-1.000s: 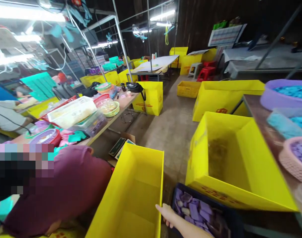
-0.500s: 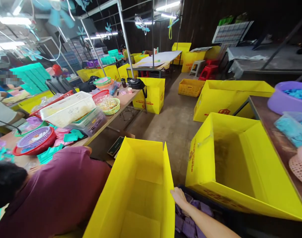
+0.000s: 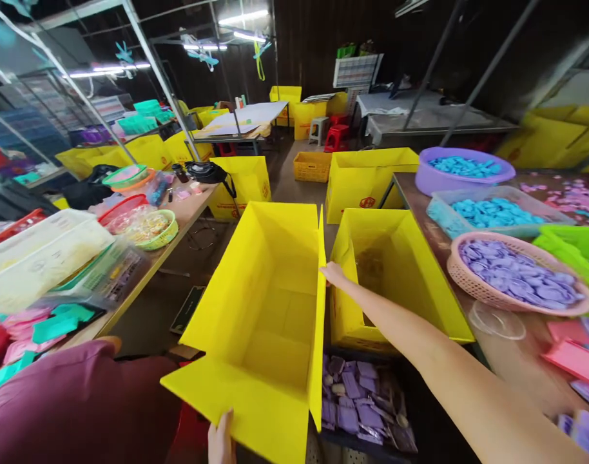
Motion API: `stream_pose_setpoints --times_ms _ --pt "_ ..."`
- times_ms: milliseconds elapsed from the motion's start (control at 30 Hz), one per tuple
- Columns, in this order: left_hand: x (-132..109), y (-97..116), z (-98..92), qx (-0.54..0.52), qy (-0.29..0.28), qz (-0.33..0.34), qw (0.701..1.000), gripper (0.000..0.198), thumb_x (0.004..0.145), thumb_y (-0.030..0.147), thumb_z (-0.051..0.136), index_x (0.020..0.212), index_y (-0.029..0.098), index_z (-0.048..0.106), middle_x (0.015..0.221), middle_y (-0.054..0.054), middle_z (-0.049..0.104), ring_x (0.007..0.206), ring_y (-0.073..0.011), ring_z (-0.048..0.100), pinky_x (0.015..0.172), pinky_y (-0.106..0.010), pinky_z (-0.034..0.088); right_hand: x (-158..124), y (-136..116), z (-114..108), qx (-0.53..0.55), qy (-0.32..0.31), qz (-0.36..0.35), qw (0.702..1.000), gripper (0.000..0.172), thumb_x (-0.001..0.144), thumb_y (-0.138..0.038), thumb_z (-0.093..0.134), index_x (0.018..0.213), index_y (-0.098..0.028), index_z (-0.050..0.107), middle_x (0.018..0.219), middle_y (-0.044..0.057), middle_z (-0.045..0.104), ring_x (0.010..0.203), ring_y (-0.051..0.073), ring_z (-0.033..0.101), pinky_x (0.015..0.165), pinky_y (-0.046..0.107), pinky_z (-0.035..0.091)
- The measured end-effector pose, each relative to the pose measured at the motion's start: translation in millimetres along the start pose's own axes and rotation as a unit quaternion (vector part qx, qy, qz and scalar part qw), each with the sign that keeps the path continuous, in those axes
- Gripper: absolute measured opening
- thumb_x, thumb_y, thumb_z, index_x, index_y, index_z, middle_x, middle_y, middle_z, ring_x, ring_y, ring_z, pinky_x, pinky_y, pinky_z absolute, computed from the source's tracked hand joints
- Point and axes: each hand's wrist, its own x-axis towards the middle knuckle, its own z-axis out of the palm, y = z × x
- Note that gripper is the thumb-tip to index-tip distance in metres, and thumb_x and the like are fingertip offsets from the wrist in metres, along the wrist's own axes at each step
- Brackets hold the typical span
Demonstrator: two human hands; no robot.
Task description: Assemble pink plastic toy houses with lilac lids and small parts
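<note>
A tall yellow box [image 3: 280, 303], open at the top, stands in front of me, its inner bottom showing. My right hand [image 3: 332, 274] is closed on the top edge of its right wall, arm stretched out. Low in the picture, my left hand [image 3: 221, 441] grips the outer edge of the near flap, which is folded outward; its thumb lies on top and the other fingers are mostly hidden. Beside the box on the right, a dark crate holds purple plastic pieces [image 3: 352, 393]. Behind that crate stands another open yellow box [image 3: 395, 270].
A person in a maroon shirt [image 3: 82, 406] sits close on the left by a table with baskets. The right-hand table [image 3: 511, 361] bears a purple tub [image 3: 463, 171], a clear bin [image 3: 488, 212] and a pink basket [image 3: 519, 274]. An orange crate [image 3: 311, 167] stands farther ahead.
My view has turned to the right, bringing more of the right-hand table into sight. My left hand has appeared on the near flap, while my right hand still grips the right wall.
</note>
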Motion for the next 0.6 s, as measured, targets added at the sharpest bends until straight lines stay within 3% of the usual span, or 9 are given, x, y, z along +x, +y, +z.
stream_pose_setpoints --times_ms 100,167,267,367,433,500,600 --pt "11.3 50.2 44.5 -0.115 -0.018 0.003 0.993 0.032 0.075 0.013 0.051 0.107 0.019 0.055 0.096 -0.007 0.067 0.096 -0.0239 0.063 0.076 -0.031 0.053 19.0 -18.9 -50.3 0.031 0.046 -0.015 0.998 0.03 0.09 -0.036 0.053 0.107 -0.012 0.058 0.106 0.007 0.061 0.092 0.019 0.06 0.079 0.037 0.052" --pt "18.5 77.3 81.3 -0.131 -0.045 0.006 0.99 0.031 0.075 0.01 0.048 0.104 0.021 0.054 0.095 -0.006 0.067 0.093 -0.0208 0.064 0.079 -0.03 0.052 21.8 -31.1 -76.5 0.054 0.069 -0.031 0.996 0.03 0.091 -0.036 0.05 0.109 -0.013 0.057 0.107 0.007 0.06 0.092 0.018 0.06 0.08 0.038 0.051" --pt "31.9 101.9 138.6 -0.1 -0.118 -0.024 0.988 0.026 0.077 0.007 0.043 0.098 0.018 0.053 0.089 -0.007 0.068 0.081 -0.0194 0.067 0.079 -0.033 0.053 -0.6 -41.7 -86.9 0.086 0.084 -0.068 0.99 0.031 0.091 -0.038 0.049 0.11 -0.014 0.056 0.106 0.006 0.061 0.091 0.018 0.06 0.08 0.038 0.051" --pt "38.8 108.5 185.6 -0.039 -0.196 -0.085 0.976 0.017 0.08 0.006 0.039 0.089 0.014 0.051 0.091 -0.013 0.067 0.071 -0.0216 0.068 0.074 -0.041 0.053 -60.4 -26.8 -55.0 0.101 0.073 -0.113 0.986 0.027 0.092 -0.035 0.047 0.107 -0.015 0.058 0.105 0.006 0.062 0.094 0.018 0.059 0.085 0.039 0.047" --pt "32.5 101.9 201.9 0.002 -0.228 -0.107 0.968 0.014 0.084 0.008 0.038 0.09 0.014 0.049 0.098 -0.016 0.065 0.071 -0.0207 0.069 0.072 -0.039 0.053 -117.3 2.0 -18.5 0.103 0.033 -0.124 0.986 0.02 0.091 -0.028 0.048 0.101 -0.019 0.062 0.099 0.003 0.066 0.092 0.015 0.06 0.086 0.031 0.045" --pt "16.5 86.6 200.8 0.039 -0.244 -0.113 0.962 0.014 0.086 0.012 0.041 0.098 0.014 0.049 0.103 -0.016 0.064 0.074 -0.019 0.069 0.073 -0.035 0.052 -180.1 40.3 18.0 0.1 -0.01 -0.094 0.991 0.012 0.085 -0.021 0.055 0.09 -0.02 0.066 0.094 0.001 0.068 0.093 0.015 0.06 0.086 0.028 0.044" --pt "-16.8 56.2 171.0 0.09 -0.237 -0.118 0.96 0.027 0.087 0.017 0.049 0.114 0.014 0.047 0.103 -0.013 0.064 0.082 -0.0195 0.068 0.076 -0.035 0.051 -258.3 95.5 53.2 0.083 -0.047 0.008 0.995 0.007 0.082 -0.022 0.062 0.083 -0.015 0.065 0.087 0.003 0.067 0.087 0.017 0.062 0.084 0.035 0.047"
